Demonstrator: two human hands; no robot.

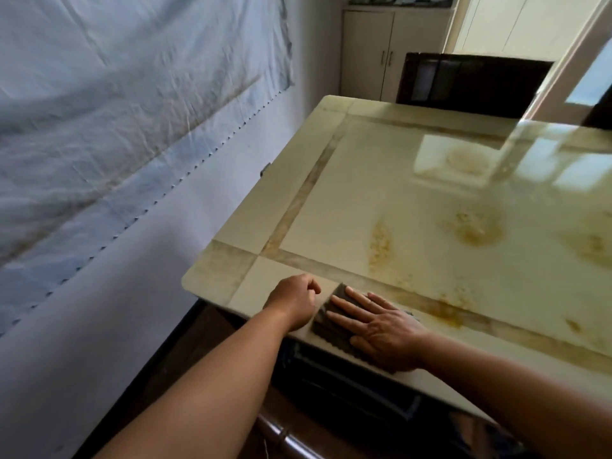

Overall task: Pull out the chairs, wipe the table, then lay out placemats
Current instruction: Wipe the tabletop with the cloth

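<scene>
A glossy cream table (381,193) with tan inlay bands and yellow-brown patterns fills the right half of the view. A dark grey folded cloth (326,321) lies at the table's near edge, close to the near-left corner. My right hand (377,326) lies flat on the cloth with fingers spread, pressing it to the surface. My left hand (293,301) rests on the table just left of the cloth, fingers curled into a loose fist, holding nothing that I can see.
A dark wooden chair (470,84) stands at the table's far end. A pale sheet (116,111) covers the wall on the left. Cream cabinets (381,51) stand at the back. Dark wood, perhaps a chair back (291,438), shows below the near edge.
</scene>
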